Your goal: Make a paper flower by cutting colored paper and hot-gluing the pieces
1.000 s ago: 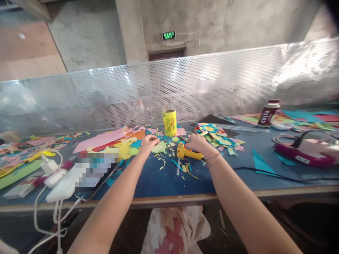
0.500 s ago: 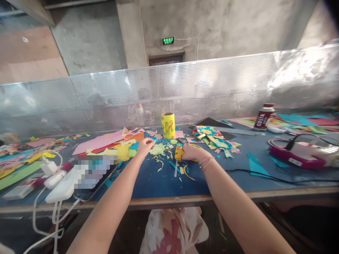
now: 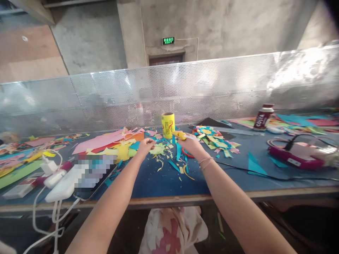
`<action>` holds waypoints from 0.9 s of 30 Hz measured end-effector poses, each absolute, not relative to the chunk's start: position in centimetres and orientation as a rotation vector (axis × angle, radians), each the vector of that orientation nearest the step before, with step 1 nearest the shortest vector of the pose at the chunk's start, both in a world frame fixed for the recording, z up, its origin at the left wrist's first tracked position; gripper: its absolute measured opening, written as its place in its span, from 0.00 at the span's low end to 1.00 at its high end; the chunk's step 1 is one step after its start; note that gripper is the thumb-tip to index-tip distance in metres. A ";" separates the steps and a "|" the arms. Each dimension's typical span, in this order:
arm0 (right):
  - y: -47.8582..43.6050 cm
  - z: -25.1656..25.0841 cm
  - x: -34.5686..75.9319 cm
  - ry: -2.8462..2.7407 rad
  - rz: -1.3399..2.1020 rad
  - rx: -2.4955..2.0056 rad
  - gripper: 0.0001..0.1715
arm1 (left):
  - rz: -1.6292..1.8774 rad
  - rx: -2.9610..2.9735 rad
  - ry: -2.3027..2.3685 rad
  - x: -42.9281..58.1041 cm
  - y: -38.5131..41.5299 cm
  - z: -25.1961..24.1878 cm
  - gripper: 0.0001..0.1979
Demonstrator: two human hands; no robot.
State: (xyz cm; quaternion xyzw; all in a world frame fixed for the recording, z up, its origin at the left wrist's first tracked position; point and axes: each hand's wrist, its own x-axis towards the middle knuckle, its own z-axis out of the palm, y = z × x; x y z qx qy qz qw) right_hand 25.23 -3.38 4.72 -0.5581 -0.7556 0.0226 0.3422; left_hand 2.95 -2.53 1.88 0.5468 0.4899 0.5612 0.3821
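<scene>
My right hand (image 3: 189,141) is wrapped round a yellow hot glue gun (image 3: 181,135) with a translucent glue stick in it, lifted just in front of the yellow cardboard tube (image 3: 168,126). The tube stands upright on the blue table. My left hand (image 3: 146,145) is closed with thumb and fingers together. Whatever it pinches, if anything, is too small to make out. Right beside those fingers lies a light green paper piece (image 3: 158,149), with thin paper scraps scattered round it. Under my right hand a red ring-shaped thing (image 3: 187,153) shows in part.
Pink paper sheets (image 3: 96,141), a phone (image 3: 96,178) and a white power bank (image 3: 62,185) with cables lie at left. At right are a colourful paper rosette (image 3: 208,131), a Costa bottle (image 3: 263,117), a purple power strip (image 3: 296,155) and a black cord (image 3: 243,170).
My right hand has raised the glue gun from the scraps and turned it, so its tip now points left near the tube. My left hand has barely moved.
</scene>
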 end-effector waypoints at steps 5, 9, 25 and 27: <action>-3.6 4.6 24.5 -1.735 0.586 -1.289 0.09 | 1.406 1.399 1.239 3.1 -2.6 1.9 0.12; -4.2 4.7 24.0 -1.693 0.828 -1.183 0.06 | 1.386 1.429 1.236 3.2 -2.6 1.9 0.10; -3.7 4.2 23.8 -1.752 0.767 -1.298 0.06 | 1.334 1.516 1.273 3.3 -2.7 2.0 0.11; -3.7 4.2 23.8 -1.743 0.780 -1.302 0.07 | 1.317 1.531 1.282 3.3 -2.7 2.0 0.11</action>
